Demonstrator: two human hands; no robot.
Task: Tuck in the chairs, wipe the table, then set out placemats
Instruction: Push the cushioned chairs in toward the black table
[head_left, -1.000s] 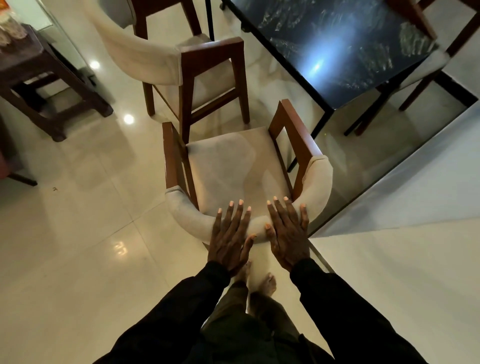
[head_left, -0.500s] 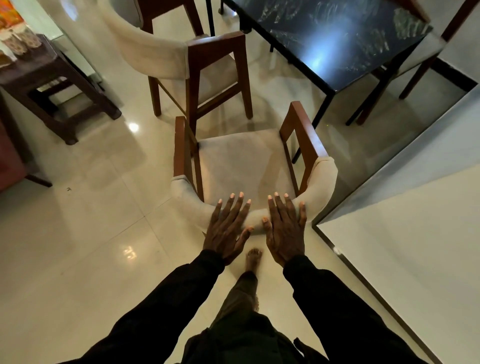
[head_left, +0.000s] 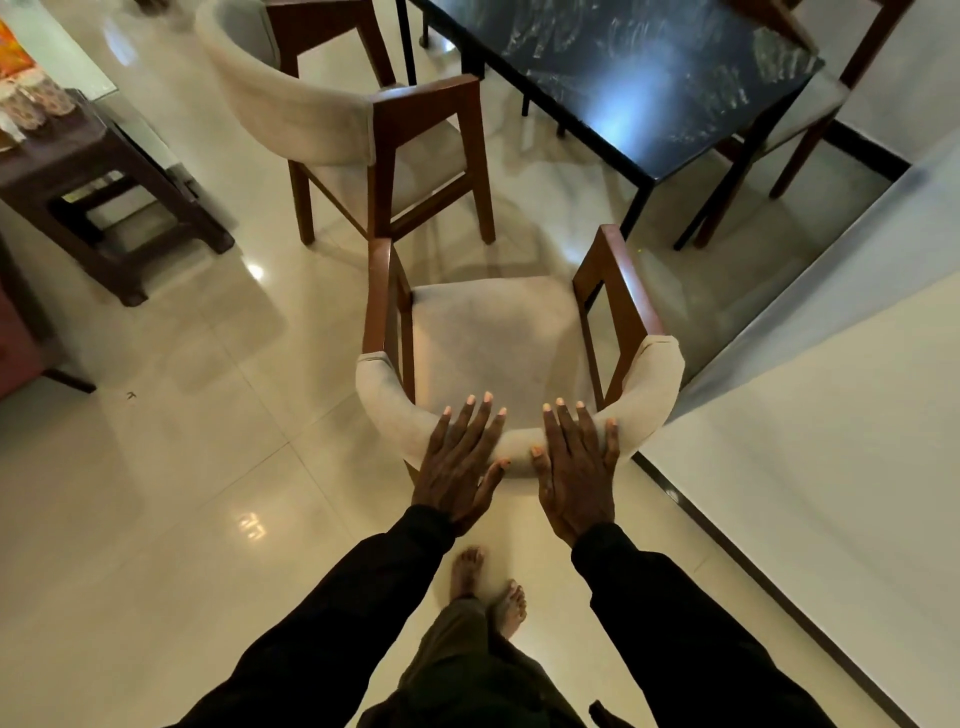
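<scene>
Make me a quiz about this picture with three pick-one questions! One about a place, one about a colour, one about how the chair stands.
1. Where do the left hand and right hand rest?
A) on a book
B) on a pillow
C) on the cream padded back of the nearest brown wooden armchair
2. What colour is the shiny stone-look dining table?
A) black
B) red
C) white
3. How is that armchair standing?
A) on its side
B) upright, outside the table
C) pushed fully under the table
Answers: 1 C, straight fingers lie on the backrest; 2 A, its top is black with pale streaks; 3 B, the whole seat shows.
</scene>
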